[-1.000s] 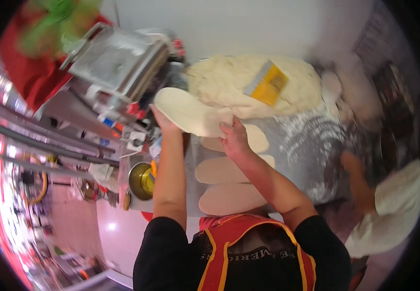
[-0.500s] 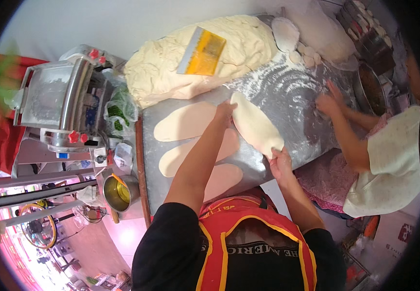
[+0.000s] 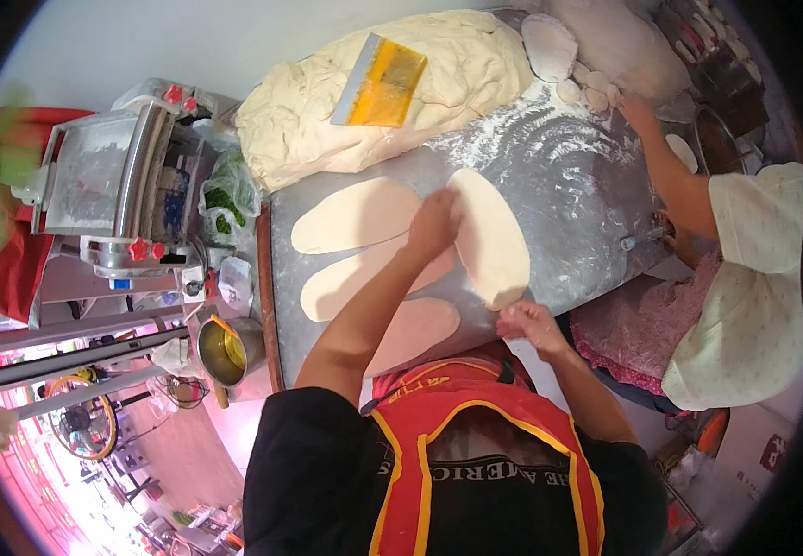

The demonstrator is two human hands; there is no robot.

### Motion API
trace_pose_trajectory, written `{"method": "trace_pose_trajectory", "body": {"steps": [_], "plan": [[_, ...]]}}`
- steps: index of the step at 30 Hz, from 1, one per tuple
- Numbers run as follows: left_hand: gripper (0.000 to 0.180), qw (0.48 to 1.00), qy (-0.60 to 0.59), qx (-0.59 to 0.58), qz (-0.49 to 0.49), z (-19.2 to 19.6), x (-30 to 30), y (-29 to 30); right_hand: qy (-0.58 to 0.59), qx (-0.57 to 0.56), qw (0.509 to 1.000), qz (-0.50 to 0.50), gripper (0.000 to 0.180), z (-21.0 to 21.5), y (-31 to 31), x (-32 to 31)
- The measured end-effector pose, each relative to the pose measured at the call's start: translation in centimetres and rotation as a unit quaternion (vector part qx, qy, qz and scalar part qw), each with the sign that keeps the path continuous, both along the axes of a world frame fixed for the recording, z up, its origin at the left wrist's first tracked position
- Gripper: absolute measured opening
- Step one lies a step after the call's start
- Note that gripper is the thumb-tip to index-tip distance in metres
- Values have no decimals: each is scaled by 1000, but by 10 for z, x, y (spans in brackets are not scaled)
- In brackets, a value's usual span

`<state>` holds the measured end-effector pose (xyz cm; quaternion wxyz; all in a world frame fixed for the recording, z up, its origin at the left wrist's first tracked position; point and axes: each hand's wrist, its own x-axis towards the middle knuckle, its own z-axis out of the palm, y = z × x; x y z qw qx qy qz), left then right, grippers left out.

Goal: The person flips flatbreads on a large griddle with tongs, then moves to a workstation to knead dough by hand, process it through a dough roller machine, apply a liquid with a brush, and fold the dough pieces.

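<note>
A long oval dough sheet (image 3: 494,239) lies on the grey work table between my hands. My left hand (image 3: 436,222) is closed at its upper left edge, fingers curled and partly hidden. At its near end my right hand (image 3: 531,324) is closed in a pinch against the tip. To the left lie three more flat oval dough sheets in a row: a far one (image 3: 355,215), a middle one (image 3: 341,285) partly under my left forearm, and a near one (image 3: 420,326). A large dough mass (image 3: 300,120) spreads along the back, with a yellow scraper (image 3: 385,85) resting on it.
White flour (image 3: 550,120) covers the table's far right. Small dough balls (image 3: 591,88) sit beside a white scoop (image 3: 550,46). On the right a co-worker's arm (image 3: 675,181) reaches over the table. A dough roller machine (image 3: 110,181) and a metal pot (image 3: 230,350) stand left.
The dough sheet has come down flat and turned more upright in view. My right hand moved slightly nearer to me. The co-worker's hands moved apart, one reaching toward the dough balls.
</note>
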<state>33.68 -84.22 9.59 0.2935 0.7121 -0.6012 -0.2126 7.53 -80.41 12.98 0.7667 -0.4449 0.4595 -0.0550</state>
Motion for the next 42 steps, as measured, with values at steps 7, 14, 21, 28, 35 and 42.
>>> {"method": "trace_pose_trajectory", "body": {"steps": [7,14,21,28,35,42], "plan": [[54,996,-83,-21,24,19,1,122,266,-668,674,172,55,-24,-39,86],[40,951,-93,-35,294,67,83,231,270,-638,679,243,54,-55,-41,74],[29,838,-184,44,512,140,226,344,16,-638,755,152,42,-26,-33,151],[61,856,-165,218,440,72,334,376,-234,-537,752,301,30,52,68,353],[80,855,-142,238,438,43,351,364,-285,-543,666,425,31,47,162,517],[52,844,-139,193,481,20,356,350,-140,-635,621,439,28,5,193,580]]}}
